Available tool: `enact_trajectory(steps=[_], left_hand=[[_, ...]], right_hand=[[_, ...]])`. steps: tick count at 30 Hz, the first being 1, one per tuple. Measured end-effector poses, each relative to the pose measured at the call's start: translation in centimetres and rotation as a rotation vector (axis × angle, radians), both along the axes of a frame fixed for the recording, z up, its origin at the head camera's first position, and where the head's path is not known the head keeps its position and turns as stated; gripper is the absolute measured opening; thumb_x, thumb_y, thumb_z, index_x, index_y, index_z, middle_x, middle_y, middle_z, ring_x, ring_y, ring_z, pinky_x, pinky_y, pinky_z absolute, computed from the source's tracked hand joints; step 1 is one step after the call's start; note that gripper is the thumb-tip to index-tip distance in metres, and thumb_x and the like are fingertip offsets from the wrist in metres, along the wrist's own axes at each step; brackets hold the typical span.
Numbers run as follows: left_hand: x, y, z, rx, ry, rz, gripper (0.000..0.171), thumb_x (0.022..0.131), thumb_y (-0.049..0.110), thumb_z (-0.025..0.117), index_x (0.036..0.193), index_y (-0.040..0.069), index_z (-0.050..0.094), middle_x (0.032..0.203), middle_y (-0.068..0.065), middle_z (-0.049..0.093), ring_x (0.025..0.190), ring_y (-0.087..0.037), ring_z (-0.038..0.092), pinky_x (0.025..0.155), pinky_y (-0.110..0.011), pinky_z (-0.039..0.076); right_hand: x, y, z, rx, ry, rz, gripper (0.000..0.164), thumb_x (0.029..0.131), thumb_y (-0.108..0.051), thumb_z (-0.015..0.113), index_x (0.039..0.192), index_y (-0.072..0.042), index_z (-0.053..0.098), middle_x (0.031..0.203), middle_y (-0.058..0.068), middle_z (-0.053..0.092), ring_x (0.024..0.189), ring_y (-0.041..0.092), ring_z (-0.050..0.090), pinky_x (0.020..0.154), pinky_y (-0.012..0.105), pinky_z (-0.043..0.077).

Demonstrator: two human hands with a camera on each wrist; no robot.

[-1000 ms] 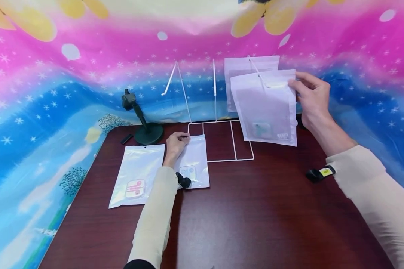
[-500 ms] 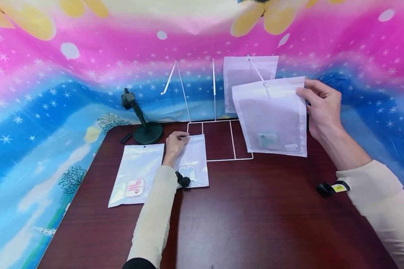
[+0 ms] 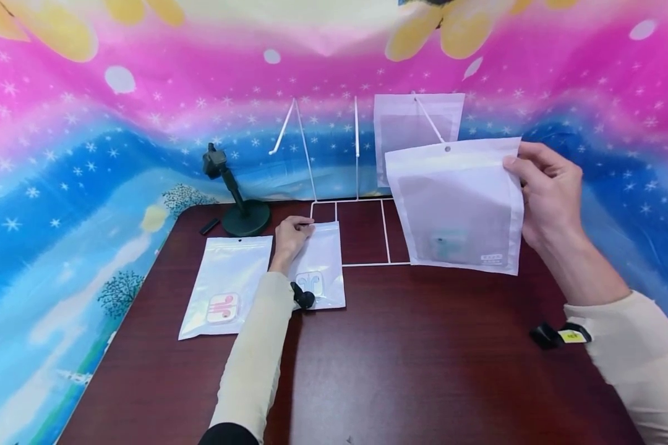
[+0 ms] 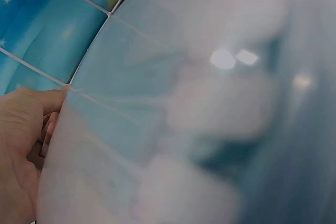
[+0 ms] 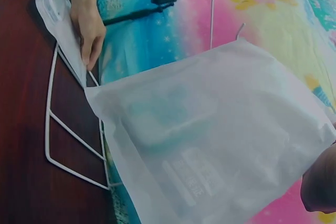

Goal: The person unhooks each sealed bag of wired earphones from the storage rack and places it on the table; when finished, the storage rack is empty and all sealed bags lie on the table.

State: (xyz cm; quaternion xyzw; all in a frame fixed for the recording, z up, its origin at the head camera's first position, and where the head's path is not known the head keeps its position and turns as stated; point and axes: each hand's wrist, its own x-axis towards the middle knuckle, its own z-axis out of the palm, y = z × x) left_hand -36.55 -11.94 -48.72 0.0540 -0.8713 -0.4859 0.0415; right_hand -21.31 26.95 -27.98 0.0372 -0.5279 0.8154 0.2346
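Observation:
My right hand (image 3: 553,191) pinches the top right corner of a white zip-lock bag (image 3: 451,204), with fingers behind it. A pale green square shape shows through its lower part. The bag's punched hole lies right at the tip of a white wire hook (image 3: 430,122). On the table, my left hand (image 3: 292,240) pinches the top edge of a second zip-lock bag (image 3: 331,266), which has a blue earphone picture; in the left wrist view this bag (image 4: 220,103) fills most of the frame. Beside it lies a third zip-lock bag (image 3: 231,269) with pink earphones.
A white wire rack (image 3: 386,235) stands at the table's back, with two bare hooks (image 3: 357,130) on its left. Another white bag (image 3: 386,123) hangs on the right hook, behind. A black stand (image 3: 245,216) and a small black stick (image 3: 209,226) are at back left.
My right hand has drawn its bag forward, down and rightward along the hook, so the hole has slid to the hook's tip. The left hand has stayed in place.

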Motion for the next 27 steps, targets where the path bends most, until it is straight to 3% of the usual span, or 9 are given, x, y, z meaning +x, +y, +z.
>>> enact_trajectory(steps=[6,12,19,27], left_hand=[[0.1,0.0,0.1,0.003,0.001,0.010,0.018,0.102,0.017,0.069,0.117,0.013,0.079,0.124,-0.008,0.064,0.101,-0.025,0.056,0.091,-0.039,0.047],[0.1,0.2,0.0,-0.012,0.023,0.001,0.019,0.102,0.016,0.069,0.117,0.012,0.079,0.125,-0.009,0.064,0.100,-0.025,0.056,0.090,-0.039,0.048],[0.0,0.3,-0.2,-0.021,0.017,0.004,0.020,0.102,0.015,0.068,0.119,0.013,0.079,0.132,-0.008,0.063,0.106,-0.026,0.058,0.096,-0.040,0.051],[0.0,0.2,-0.1,-0.020,0.013,0.006,0.020,0.102,0.016,0.068,0.120,0.013,0.078,0.134,-0.009,0.062,0.107,-0.026,0.058,0.098,-0.041,0.052]], right_hand=[[0.4,-1.3,-2.5,-0.005,-0.026,0.059,0.019,0.090,0.005,0.077,0.108,0.002,0.079,0.098,0.010,0.076,0.070,0.019,0.074,0.059,0.028,0.061],[-0.2,-2.7,-6.3,0.004,-0.158,0.101,0.016,0.094,-0.001,0.075,0.108,-0.005,0.080,0.103,0.004,0.073,0.077,0.015,0.072,0.065,0.026,0.061],[-2.7,-3.3,-10.5,0.004,-0.329,0.024,0.015,0.097,-0.002,0.071,0.106,-0.010,0.079,0.108,0.000,0.068,0.082,0.011,0.068,0.067,0.022,0.059],[-6.1,-3.5,-14.7,0.095,-0.478,-0.073,0.025,0.098,-0.004,0.068,0.121,-0.006,0.075,0.113,0.001,0.068,0.084,0.011,0.066,0.068,0.021,0.056]])
